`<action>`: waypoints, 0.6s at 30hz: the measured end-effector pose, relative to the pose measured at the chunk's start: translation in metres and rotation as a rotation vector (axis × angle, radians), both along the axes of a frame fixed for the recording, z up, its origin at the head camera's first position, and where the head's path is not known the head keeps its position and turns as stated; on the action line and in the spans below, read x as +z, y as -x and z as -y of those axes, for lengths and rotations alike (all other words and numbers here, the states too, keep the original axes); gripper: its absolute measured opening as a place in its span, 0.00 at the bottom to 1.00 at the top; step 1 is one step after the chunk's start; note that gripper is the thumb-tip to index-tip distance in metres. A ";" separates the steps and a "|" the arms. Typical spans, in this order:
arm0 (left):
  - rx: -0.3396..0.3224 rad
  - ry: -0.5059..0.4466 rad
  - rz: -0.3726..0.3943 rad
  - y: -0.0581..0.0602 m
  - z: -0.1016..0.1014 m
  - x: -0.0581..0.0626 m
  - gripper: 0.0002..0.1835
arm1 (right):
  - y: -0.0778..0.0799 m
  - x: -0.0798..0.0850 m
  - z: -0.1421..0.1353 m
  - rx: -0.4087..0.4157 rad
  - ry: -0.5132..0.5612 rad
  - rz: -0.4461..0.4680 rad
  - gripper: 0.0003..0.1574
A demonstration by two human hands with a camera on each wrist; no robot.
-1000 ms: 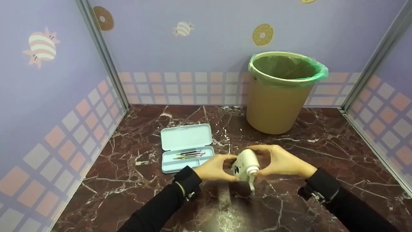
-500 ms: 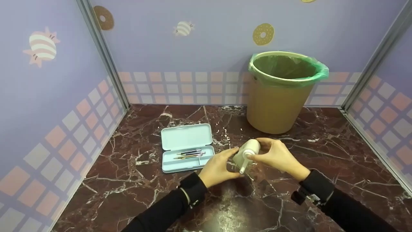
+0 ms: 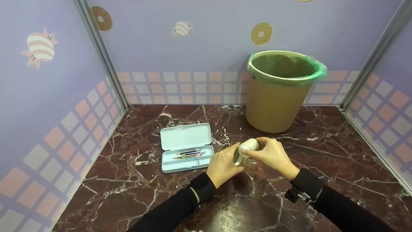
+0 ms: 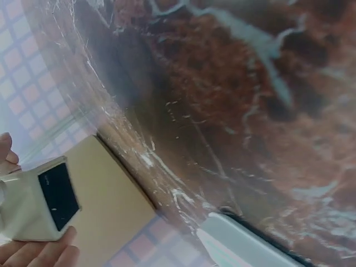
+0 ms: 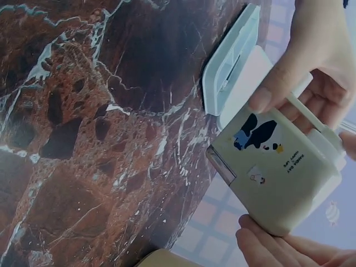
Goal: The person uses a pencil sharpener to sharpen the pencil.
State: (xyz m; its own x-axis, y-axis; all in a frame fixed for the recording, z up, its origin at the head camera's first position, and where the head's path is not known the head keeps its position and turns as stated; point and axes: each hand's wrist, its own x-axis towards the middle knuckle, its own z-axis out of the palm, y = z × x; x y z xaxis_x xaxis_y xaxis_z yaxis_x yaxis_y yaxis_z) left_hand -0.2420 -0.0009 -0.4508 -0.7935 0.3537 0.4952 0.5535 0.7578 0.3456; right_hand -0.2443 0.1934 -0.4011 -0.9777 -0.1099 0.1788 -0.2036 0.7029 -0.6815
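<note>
A small cream device [image 3: 250, 145] with flat sides is held in the air between both hands. The right wrist view shows its panda print [image 5: 261, 135], a white round cap and a thin white stem beside it. A dark rectangle [image 4: 59, 193] marks one end in the left wrist view. My left hand [image 3: 223, 165] grips the device from the left, thumb on one side and fingers on the other. From the right, my right hand [image 3: 274, 155] holds it, thumb at the cap and fingers along the far side.
An open light-blue pencil case [image 3: 186, 136] with several pens [image 3: 190, 154] lies left of the hands. White crumbs [image 3: 226, 133] dot the marbled tabletop behind them. A tan bin [image 3: 273, 103] with a green liner stands at the back right, near the patterned wall.
Both hands have turned the device and moved it slightly back. Its stem now points left, toward the left hand, and the right thumb has moved onto the cap.
</note>
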 end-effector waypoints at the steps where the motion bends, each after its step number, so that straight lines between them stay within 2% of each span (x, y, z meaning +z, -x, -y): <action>1: 0.009 0.012 -0.010 0.001 -0.001 0.000 0.41 | 0.000 -0.001 0.000 -0.004 -0.003 0.000 0.37; 6: 0.048 0.038 -0.028 0.004 -0.007 0.000 0.34 | 0.002 -0.004 0.001 -0.004 -0.014 -0.014 0.37; 11: 0.076 0.035 -0.004 0.009 -0.010 0.000 0.26 | 0.004 -0.007 0.003 -0.022 -0.029 -0.017 0.36; 18: 0.054 0.014 0.038 0.012 -0.008 -0.001 0.24 | 0.004 -0.009 0.002 -0.013 -0.029 -0.011 0.36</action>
